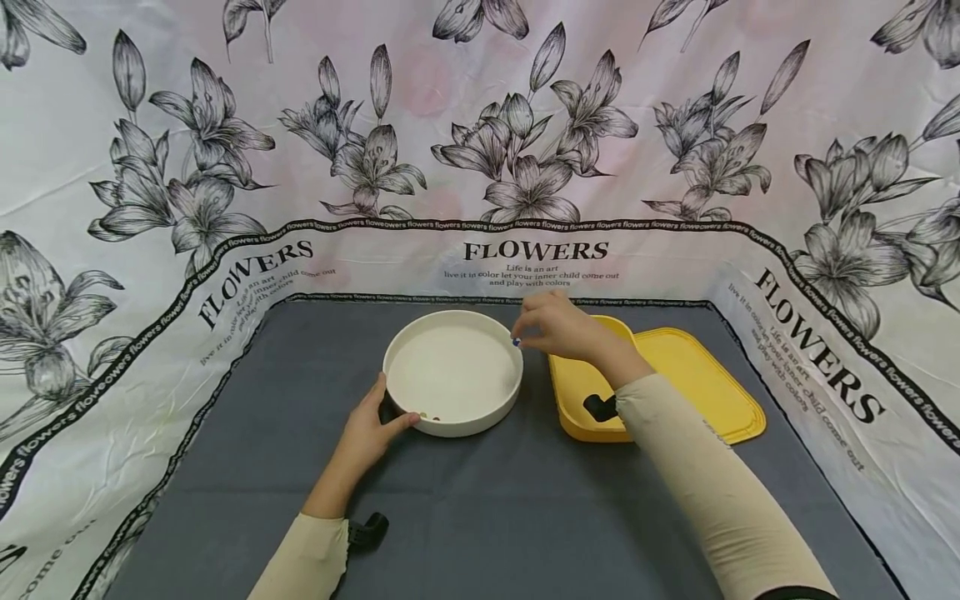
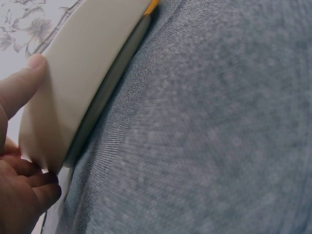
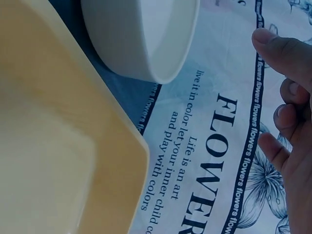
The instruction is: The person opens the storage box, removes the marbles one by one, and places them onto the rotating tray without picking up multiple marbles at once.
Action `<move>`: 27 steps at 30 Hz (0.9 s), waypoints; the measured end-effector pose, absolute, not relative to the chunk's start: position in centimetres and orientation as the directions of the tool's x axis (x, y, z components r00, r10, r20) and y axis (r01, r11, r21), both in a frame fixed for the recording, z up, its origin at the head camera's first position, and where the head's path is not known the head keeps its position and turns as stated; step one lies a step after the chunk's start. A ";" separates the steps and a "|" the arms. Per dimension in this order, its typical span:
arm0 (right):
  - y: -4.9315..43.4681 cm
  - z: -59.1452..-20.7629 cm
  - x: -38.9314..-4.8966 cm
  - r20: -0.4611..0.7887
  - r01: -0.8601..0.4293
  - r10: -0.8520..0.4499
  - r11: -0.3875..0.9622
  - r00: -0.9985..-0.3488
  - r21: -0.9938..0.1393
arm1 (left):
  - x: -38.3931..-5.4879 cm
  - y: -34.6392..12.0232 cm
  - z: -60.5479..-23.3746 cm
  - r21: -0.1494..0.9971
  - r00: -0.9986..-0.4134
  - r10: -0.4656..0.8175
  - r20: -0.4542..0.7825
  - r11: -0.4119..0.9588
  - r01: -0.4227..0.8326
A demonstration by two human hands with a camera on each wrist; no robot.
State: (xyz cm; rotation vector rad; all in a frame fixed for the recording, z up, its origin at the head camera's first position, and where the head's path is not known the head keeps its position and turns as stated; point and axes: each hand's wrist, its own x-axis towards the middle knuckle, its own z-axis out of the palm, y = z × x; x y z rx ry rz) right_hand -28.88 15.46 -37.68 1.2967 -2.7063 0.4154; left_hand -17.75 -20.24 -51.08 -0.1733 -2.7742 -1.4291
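A round white dish (image 1: 453, 358) with a low wall stands on the grey cloth, and a few tiny reddish-brown bits (image 1: 436, 418) lie inside by its front rim. My left hand (image 1: 367, 429) grips the dish at its front left, thumb over the rim and fingers at the outer side, as the left wrist view shows on the dish wall (image 2: 73, 83). Right at the dish's right rim, my right hand (image 1: 558, 327) pinches a tiny blue-and-white piece (image 1: 516, 342) at its fingertips. The right wrist view does not show the piece.
Beneath my right forearm is a yellow box (image 1: 581, 427) with rounded corners, partly hidden by the arm. A flat yellow lid (image 1: 697, 375) lies to its right. Flower-printed cloth (image 1: 536, 275) rises behind and on both sides.
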 end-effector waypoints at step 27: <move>11.8 -39.1 -30.9 0.196 -0.716 -0.708 0.579 -0.679 -0.389 | -18.0 -20.3 -51.5 0.826 -0.993 0.090 0.082 0.551 0.118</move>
